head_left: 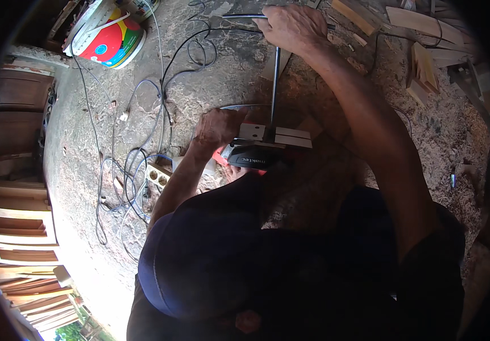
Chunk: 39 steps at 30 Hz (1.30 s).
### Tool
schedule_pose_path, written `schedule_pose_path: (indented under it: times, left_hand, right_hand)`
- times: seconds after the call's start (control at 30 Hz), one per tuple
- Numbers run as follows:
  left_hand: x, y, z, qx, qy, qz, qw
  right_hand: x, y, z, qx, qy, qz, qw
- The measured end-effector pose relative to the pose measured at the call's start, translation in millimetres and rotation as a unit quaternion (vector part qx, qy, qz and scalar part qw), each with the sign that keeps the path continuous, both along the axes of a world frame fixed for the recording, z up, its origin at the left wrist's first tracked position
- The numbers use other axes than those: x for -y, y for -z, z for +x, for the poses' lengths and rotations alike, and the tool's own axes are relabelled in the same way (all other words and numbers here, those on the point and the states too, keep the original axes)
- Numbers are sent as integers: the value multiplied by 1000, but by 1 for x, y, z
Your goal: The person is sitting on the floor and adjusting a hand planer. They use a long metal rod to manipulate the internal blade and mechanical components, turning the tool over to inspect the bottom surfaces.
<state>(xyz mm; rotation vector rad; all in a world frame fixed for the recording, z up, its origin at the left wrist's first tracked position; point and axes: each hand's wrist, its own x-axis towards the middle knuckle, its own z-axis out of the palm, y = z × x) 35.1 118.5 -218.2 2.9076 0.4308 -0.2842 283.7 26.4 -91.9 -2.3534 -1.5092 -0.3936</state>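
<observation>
A red and black electric hand planer (250,154) lies near my legs, its flat metal sole plates turned up and away from me. My left hand (218,128) is closed on the planer's left end; its fingertips are partly hidden. Farther off, my right hand (295,27) wraps round the crossbar of a long metal T-handle wrench (275,85). The wrench's shaft runs down to the gap between the sole plates, where its tip is hidden. Toes of a bare foot (236,172) show beside the planer's near side.
Tangled cables (162,96) and a socket strip (157,177) lie on the shavings-covered floor to the left. A colourful paint bucket (111,42) stands at the far left. Wood offcuts (424,71) are scattered at the far right, and wooden frames (18,224) stack along the left.
</observation>
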Motion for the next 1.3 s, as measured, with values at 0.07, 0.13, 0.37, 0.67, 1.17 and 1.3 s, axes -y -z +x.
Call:
schedule_pose_path:
  times: [0.07,0.13,0.37,0.67,1.17,1.3]
  left_hand:
    - [5,5,2,49,-30,-25,998]
    - [-4,38,7,132,-90,-102,982]
    - [-38,-49,90,348,-164,-442,811]
    - [-44,-99,112,-110,92,-112,983]
    - [-13,-71,142,606,-206,-481,599]
    - [-10,-70,160,646,-206,-434,594]
  right_hand:
    - [-2,-3,-4,-4,-4,-10,1000]
    - [-9,-10,-11,-17,-16,-30,999]
    - [-8,-14,13,-115,-107,-89,984]
    - [2,-38,38,-257,-169,-240,921]
    - [1,-28,48,-229,-252,-159,927]
    - [5,-28,46,-234,-255,-144,927]
